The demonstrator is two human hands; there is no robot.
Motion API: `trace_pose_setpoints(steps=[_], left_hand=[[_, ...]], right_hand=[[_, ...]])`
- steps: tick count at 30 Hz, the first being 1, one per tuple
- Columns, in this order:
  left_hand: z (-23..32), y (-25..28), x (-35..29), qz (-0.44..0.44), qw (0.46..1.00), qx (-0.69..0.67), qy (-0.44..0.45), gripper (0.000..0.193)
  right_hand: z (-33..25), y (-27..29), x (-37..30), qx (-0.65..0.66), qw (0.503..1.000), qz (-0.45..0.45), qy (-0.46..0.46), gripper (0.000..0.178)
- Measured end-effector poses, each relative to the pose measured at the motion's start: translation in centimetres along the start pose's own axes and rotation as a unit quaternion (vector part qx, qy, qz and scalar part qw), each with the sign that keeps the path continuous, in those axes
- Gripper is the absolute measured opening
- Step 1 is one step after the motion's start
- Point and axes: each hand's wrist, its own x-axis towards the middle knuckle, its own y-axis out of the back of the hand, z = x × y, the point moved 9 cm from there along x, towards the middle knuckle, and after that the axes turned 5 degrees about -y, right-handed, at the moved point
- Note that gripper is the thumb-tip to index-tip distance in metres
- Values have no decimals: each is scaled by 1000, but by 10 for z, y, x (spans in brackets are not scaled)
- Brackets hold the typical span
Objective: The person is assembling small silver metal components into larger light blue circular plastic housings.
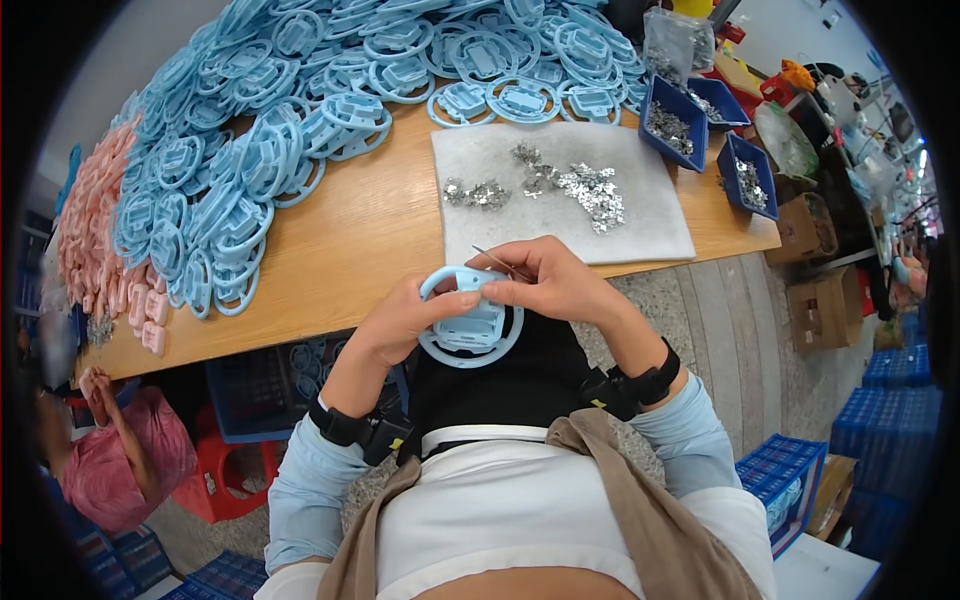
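Observation:
Above my lap, just off the table's front edge, a light blue plastic toy steering wheel (474,332) is held with its boxy centre facing up. My left hand (412,312) is closed on its left side, the thumb lying across the upper centre. My right hand (552,278) is closed at the wheel's upper right, its thumb pressing near the centre. Thin metal tweezers (492,260) stick out from between my right fingers, pointing up and left. Anything small under the thumbs is hidden. Beyond my hands, small shiny metal pieces (592,192) lie in loose piles on a white foam pad (660,225).
A large heap of blue wheels (240,160) covers the table's (345,240) far and left parts, beside pink plastic parts (95,220). Blue bins (748,178) of metal pieces stand at the right. Another person (130,450) sits at the left near a red stool (222,470).

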Motion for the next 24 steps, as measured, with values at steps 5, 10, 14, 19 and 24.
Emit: trace_pose_setpoints(steps=[5, 10, 14, 19, 24], left_hand=[[5, 18, 13, 106, 993, -24, -41, 36], [6, 30, 14, 197, 963, -141, -115, 35], [5, 27, 13, 191, 962, -150, -122, 34], [2, 32, 8, 219, 959, -136, -118, 33], [1, 23, 8, 165, 968, -154, -107, 34]], right_hand=[[-8, 110, -14, -406, 826, 371, 126, 11], [4, 130, -4, -477, 794, 375, 26, 13], [13, 133, 6, -471, 799, 373, -16, 14], [8, 137, 9, -416, 838, 352, 29, 13], [-1, 125, 10, -274, 918, 285, -10, 11]])
